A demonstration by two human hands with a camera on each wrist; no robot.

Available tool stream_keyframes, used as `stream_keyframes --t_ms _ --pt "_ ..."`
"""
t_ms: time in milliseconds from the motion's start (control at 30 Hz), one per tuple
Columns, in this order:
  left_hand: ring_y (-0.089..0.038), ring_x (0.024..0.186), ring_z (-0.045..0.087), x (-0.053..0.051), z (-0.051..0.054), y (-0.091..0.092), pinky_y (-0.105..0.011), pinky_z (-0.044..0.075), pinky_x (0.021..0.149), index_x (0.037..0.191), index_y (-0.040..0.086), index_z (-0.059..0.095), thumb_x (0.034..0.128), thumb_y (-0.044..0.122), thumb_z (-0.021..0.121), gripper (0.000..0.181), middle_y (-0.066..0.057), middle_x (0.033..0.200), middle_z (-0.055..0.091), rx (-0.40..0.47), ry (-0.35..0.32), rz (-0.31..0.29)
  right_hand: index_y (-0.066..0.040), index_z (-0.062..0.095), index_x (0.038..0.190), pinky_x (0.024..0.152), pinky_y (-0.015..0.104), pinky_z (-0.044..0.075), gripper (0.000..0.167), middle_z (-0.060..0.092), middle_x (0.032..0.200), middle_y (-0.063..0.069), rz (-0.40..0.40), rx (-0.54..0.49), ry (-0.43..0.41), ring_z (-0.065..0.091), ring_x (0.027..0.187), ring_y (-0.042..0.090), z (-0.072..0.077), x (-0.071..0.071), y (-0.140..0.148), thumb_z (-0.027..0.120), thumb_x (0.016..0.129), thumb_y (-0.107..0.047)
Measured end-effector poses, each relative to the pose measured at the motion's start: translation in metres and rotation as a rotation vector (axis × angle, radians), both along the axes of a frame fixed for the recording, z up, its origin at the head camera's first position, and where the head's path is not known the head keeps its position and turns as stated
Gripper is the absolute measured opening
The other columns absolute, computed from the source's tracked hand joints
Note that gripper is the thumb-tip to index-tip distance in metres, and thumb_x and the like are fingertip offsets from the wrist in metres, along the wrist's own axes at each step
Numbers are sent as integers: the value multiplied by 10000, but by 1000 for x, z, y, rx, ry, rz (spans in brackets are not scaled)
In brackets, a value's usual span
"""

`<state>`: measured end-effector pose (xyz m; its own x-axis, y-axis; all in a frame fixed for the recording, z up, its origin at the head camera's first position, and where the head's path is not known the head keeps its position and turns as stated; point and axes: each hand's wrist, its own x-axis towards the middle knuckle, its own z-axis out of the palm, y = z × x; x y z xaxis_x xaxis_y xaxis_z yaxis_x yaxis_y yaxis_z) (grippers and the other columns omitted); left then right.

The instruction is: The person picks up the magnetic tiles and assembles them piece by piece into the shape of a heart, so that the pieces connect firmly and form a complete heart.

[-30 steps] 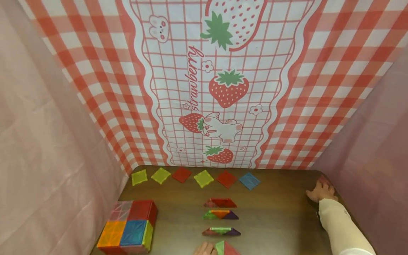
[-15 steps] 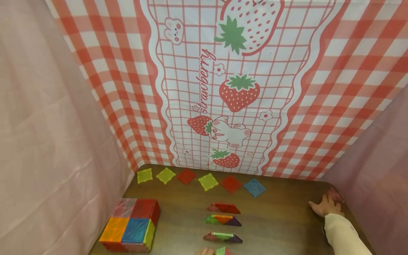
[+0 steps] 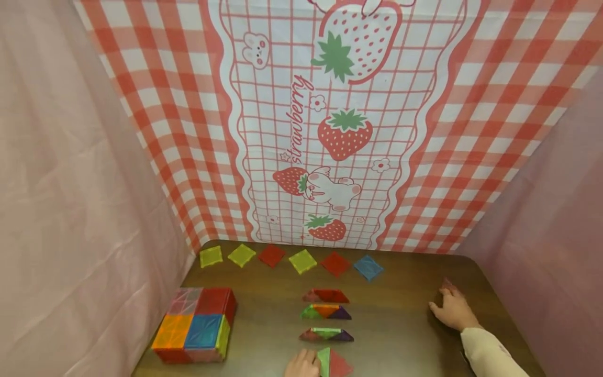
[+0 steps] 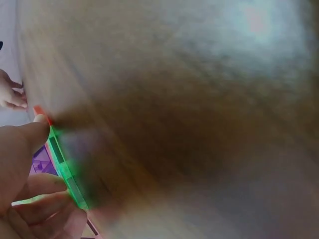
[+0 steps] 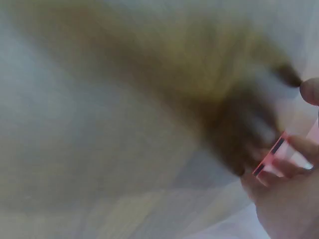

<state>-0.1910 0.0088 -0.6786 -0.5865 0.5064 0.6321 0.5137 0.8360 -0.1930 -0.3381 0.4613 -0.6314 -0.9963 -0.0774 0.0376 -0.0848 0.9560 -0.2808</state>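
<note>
At the bottom of the head view my left hand [image 3: 303, 363] holds a standing group of magnetic tiles, with a green tile [image 3: 324, 361] and a red tile [image 3: 338, 363] showing. In the left wrist view, the thumb and fingers grip the green tile edge [image 4: 67, 167]. On the right side of the table my right hand [image 3: 454, 310] rests its fingertips on a pink magnetic tile [image 3: 450, 286], thumb spread away from it. The right wrist view shows that pink tile's edge [image 5: 270, 154] under the fingers. Three low standing tile rows, the nearest one [image 3: 326, 334] included, lie beyond my left hand.
Along the back edge lie several flat square tiles, among them a blue tile [image 3: 369, 267] and a yellow tile [image 3: 302, 261]. A block of stacked tiles [image 3: 194, 324] stands at the left of the brown table [image 3: 391, 303]. A checked strawberry cloth [image 3: 346, 133] hangs behind.
My right hand has moved from the table's far right corner leftward and nearer, with the pink tile sliding along under its fingers. My left hand stays at the tile group.
</note>
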Motion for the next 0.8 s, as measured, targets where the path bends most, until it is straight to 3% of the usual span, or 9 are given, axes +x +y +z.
stream_keyframes --t_ms 67,133,233,367,433,500,600,700,800 --pt "-95 647 471 3 8 2 -191 374 541 657 171 660 738 600 751 447 51 708 540 -42 -76 41 137 572 1213 875 683 468 535 524 1269 412 60 12 41 536 1112 601 -1 9 -12 686 928 -301" --pt "-104 673 498 5 18 3 -204 413 560 707 154 700 735 699 734 546 42 728 554 -61 -204 83 60 624 1153 808 636 507 411 621 1135 308 102 32 94 619 996 515 -1 20 -26 714 914 -262" --pt "-117 720 528 8 32 6 -235 469 615 782 133 734 762 667 760 535 33 767 575 -35 -348 137 -6 658 1062 705 569 528 294 648 943 138 161 60 191 647 822 378 -1 37 -49 762 880 -213" --pt "-128 740 547 10 40 5 -264 484 632 793 131 741 745 613 805 489 26 782 588 -1 -352 161 -20 675 991 649 529 517 280 626 838 70 204 82 312 625 736 318 -4 60 -71 821 826 -193" --pt "-126 733 544 11 40 4 -263 475 621 779 136 744 742 597 814 467 23 782 595 2 -346 154 4 682 1039 699 550 524 330 660 914 122 190 70 324 646 819 359 -7 70 -78 824 824 -202" --pt "-124 730 547 13 41 2 -259 479 621 772 146 747 750 586 812 445 23 786 607 0 -353 150 49 667 1126 777 602 520 409 674 1053 218 156 54 292 647 959 436 -9 78 -82 793 858 -233" --pt "-124 717 550 16 43 -1 -259 491 618 773 148 756 767 553 815 409 23 779 614 5 -385 136 115 589 1280 892 677 472 549 593 1276 329 113 46 176 564 1162 531 -10 90 -89 712 921 -282" --pt "-128 714 566 22 44 -7 -263 505 611 806 140 755 770 510 832 380 23 781 619 32 -411 112 139 573 1289 913 679 466 579 572 1268 358 126 54 98 558 1138 559 -7 105 -101 696 910 -281" --pt "-141 742 588 28 45 -12 -274 528 624 884 126 739 769 467 848 376 10 819 623 72 -449 97 115 636 1215 885 620 509 522 624 1158 285 188 47 110 616 1034 491 -4 121 -119 754 848 -237"
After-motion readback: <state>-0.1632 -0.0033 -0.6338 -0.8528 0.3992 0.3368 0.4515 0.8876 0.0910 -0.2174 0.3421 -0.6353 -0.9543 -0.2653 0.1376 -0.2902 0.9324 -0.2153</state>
